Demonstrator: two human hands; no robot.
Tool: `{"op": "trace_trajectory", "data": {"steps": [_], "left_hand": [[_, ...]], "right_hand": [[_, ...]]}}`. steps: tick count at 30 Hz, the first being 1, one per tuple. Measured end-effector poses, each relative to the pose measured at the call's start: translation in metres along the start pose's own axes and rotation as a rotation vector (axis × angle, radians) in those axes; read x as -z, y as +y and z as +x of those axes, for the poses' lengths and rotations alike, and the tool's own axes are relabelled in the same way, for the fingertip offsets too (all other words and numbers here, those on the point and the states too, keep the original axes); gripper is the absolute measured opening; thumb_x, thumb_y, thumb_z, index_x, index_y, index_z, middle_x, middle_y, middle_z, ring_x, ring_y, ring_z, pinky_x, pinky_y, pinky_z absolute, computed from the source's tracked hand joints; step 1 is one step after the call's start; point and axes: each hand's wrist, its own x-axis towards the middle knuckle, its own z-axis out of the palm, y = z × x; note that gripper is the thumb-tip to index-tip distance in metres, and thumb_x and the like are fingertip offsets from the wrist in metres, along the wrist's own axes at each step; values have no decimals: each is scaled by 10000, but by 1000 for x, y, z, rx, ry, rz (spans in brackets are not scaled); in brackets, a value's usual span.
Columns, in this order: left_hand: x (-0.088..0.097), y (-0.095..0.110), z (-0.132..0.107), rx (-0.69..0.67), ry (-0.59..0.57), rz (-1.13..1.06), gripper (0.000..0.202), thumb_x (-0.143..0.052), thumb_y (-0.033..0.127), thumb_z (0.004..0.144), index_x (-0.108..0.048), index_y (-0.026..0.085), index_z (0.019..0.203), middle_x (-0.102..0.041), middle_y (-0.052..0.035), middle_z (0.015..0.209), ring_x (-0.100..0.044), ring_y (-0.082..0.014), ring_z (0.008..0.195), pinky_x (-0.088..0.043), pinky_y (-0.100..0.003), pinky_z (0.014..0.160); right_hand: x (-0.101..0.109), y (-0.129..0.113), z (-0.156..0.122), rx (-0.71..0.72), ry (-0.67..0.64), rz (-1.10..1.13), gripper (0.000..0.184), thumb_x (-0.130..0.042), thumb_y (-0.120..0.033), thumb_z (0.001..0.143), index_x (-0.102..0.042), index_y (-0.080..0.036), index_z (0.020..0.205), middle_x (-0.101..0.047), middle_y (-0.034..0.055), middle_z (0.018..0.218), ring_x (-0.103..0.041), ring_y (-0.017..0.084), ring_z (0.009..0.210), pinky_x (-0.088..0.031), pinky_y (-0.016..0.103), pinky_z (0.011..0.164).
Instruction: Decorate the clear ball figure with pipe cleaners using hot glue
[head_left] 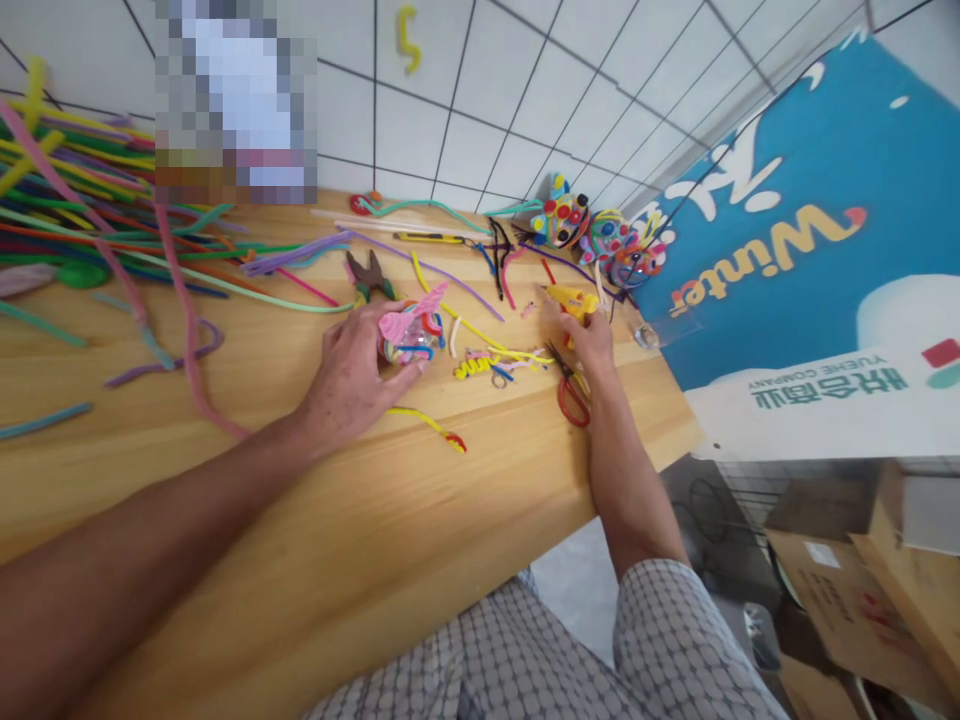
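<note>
My left hand (356, 375) is closed round a small clear ball-like craft piece (411, 335) wrapped in coloured pipe cleaners, with a pink fuzzy part on top. In my right hand (587, 340) is a yellow glue gun (571, 299), its nozzle pointing left. Red-handled scissors (572, 400) lie just below that hand. Between the hands sit a coiled yellow pipe cleaner (472, 368) and several small coloured bits. Pliers with dark jaws (366, 272) rest behind my left hand. A yellow pipe cleaner with a red end (454, 440) lies in front of the craft piece.
A heap of coloured pipe cleaners (97, 200) covers the table's left side. Several decorated balls (561, 215) stand at the back right by the tiled wall (465, 90). A yellow cutter knife (429, 238) lies at the back. Cardboard boxes (832, 590) stand below, right of the table.
</note>
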Motion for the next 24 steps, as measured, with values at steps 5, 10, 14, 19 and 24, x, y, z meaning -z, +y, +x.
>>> {"op": "trace_trajectory", "data": {"steps": [5,10,14,19,24], "left_hand": [[-5,-9,0,-51,10,-25,664,-832,270,983,-516,261,1567,-692,-98,1542,-649,-353,1424,-484,-579,1218],[-4,-9,1,-49,-9,-44,596,-819,300,1008,-524,239,1522,-695,-90,1486,-646,-336,1388,-488,-548,1199],[1,-3,1,-17,-39,-39,585,-781,266,1040,-492,227,1548,-668,-83,1555,-612,-315,1456,-450,-531,1262],[-2,-2,-2,-15,5,-28,730,-842,336,1018,-449,183,1613,-679,-106,1573,-631,-303,1453,-458,-522,1281],[-3,-7,-2,-17,118,-25,876,-805,596,1023,-394,155,1658,-607,-176,1669,-582,-334,1537,-471,-545,1308]], "right_hand": [[47,-18,-29,62,305,3,571,-856,-418,813,-709,-161,1301,-694,100,1155,-652,277,1041,-575,532,1055],[65,-82,-114,429,-90,224,99,-747,-334,1009,-773,-265,1075,-762,32,1000,-718,219,898,-603,385,889],[51,-124,-168,640,-573,243,99,-699,-216,1062,-770,-256,1006,-777,27,938,-729,191,846,-575,331,831],[36,-128,-185,699,-729,63,88,-697,-191,1066,-749,-226,1127,-780,84,1079,-740,228,947,-560,351,845],[25,-122,-191,700,-734,-11,113,-693,-124,1007,-712,-234,1022,-750,66,1042,-698,211,907,-527,332,813]]}}
